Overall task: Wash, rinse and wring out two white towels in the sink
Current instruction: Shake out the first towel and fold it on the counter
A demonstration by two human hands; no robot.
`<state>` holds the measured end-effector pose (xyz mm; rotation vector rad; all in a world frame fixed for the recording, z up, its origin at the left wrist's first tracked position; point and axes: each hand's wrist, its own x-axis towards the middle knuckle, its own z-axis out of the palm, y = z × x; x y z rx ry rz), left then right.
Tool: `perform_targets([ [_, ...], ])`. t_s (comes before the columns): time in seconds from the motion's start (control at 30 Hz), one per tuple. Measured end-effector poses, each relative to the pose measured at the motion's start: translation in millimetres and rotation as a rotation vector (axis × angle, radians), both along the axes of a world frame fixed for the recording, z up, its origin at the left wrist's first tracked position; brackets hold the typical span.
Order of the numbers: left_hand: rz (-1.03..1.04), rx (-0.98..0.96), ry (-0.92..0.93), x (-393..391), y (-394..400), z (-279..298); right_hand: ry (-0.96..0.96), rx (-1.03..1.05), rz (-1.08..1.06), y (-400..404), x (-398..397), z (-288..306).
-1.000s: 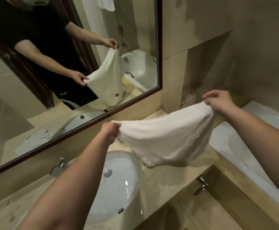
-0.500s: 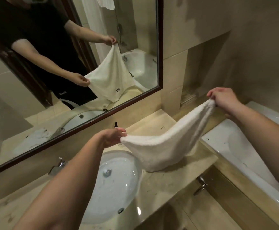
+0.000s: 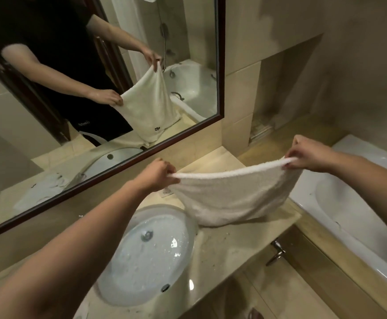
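Hands, left [image 3: 156,174] and right [image 3: 308,155], pinch towel [image 3: 231,194] stretched between.

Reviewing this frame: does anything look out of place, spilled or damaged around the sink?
Mostly no. The white towel is stretched between the left hand and right hand over the counter, not the sink. Dark specks litter the counter, and the mirror shows a crumpled white cloth lying beside the basin.

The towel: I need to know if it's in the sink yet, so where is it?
Not in the sink: the towel hangs stretched between the left hand and right hand, above the counter right of the basin.
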<state>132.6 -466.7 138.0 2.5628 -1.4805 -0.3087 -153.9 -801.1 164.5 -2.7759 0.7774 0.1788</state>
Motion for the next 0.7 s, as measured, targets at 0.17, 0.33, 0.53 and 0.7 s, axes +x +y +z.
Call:
perform_targets([
  [0.17, 0.106, -0.144, 0.085, 5, -26, -4, -0.201, -0.136, -0.132, -9, 18, -11],
  [0.33, 0.452, -0.432, 0.395, 13, -71, 8, -0.468, -0.011, -0.384, -23, 51, 1],
  [0.53, 0.529, -0.822, 0.398, 27, -104, 41, -0.819, 0.097, -0.451, -27, 71, 33],
  [0.7, 0.454, -0.786, 0.385, 17, -80, 17, -0.804, 0.057, -0.37, -17, 54, 3],
])
